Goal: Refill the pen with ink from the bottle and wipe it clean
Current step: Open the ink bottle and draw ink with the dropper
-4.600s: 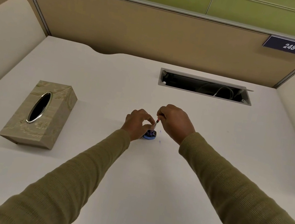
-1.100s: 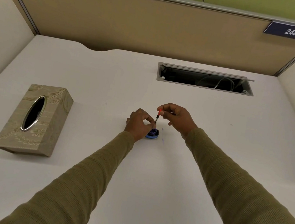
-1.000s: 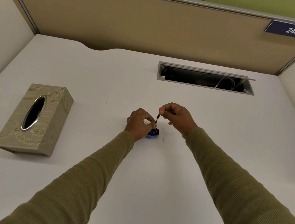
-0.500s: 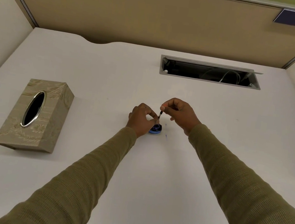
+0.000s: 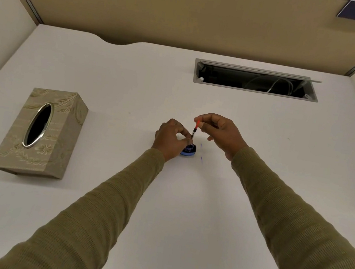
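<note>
Your left hand (image 5: 171,140): fingers curled round small blue ink bottle (image 5: 189,151), standing mid white desk (image 5: 133,82); your right hand (image 5: 220,132): fingertips pinch thin black red-topped pen (image 5: 195,128), near upright over bottle mouth

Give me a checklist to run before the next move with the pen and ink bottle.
1. Bottle steadied: left hand grips the ink bottle, which stands on the table. Ok.
2. Pen secure: right hand pinches the pen near its red top. Ok.
3. Pen tip in the ink: hidden behind the left fingers. Cannot tell.
4. Pen full: cannot tell.
5. Table clean: blue ink spots just right of the bottle. Not ok.
6. Wipe ready: tissue box at the left, no tissue showing at its slot. Cannot tell.
</note>
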The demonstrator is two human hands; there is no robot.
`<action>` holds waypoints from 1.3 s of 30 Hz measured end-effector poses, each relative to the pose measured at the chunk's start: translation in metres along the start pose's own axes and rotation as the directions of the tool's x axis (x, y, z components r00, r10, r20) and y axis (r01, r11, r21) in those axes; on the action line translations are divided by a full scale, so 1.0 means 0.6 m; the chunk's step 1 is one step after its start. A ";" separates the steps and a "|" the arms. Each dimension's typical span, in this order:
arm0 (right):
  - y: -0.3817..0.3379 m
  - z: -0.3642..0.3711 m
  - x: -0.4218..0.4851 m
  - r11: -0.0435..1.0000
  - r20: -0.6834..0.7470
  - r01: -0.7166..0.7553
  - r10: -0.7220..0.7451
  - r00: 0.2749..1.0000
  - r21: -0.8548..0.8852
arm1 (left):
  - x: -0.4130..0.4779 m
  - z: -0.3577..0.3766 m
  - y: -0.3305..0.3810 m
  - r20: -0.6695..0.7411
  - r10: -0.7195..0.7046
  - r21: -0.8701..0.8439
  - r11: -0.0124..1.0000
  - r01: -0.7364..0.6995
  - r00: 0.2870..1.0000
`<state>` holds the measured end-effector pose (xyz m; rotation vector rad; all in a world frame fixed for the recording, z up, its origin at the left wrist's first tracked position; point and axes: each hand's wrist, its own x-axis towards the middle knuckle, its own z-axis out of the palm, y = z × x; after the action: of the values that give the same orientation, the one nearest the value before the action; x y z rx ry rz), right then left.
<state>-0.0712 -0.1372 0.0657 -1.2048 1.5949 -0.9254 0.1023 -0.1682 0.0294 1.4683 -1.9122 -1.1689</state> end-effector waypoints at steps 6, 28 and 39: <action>0.002 0.006 0.001 1.000 -0.029 0.002 -0.002 1.000 0.007 | -0.001 0.000 0.000 -0.002 -0.004 -0.002 1.000 0.004 1.000; 0.005 0.011 -0.002 1.000 -0.029 0.022 -0.022 0.999 -0.014 | -0.006 -0.002 -0.002 -0.017 0.016 -0.013 1.000 -0.016 1.000; 0.006 0.010 -0.004 1.000 -0.035 0.023 -0.023 0.999 -0.017 | -0.007 0.002 -0.004 -0.016 0.002 -0.019 1.000 -0.003 1.000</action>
<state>-0.0665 -0.1343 0.0611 -1.2273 1.6225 -0.9541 0.1041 -0.1640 0.0274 1.4606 -1.8868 -1.1673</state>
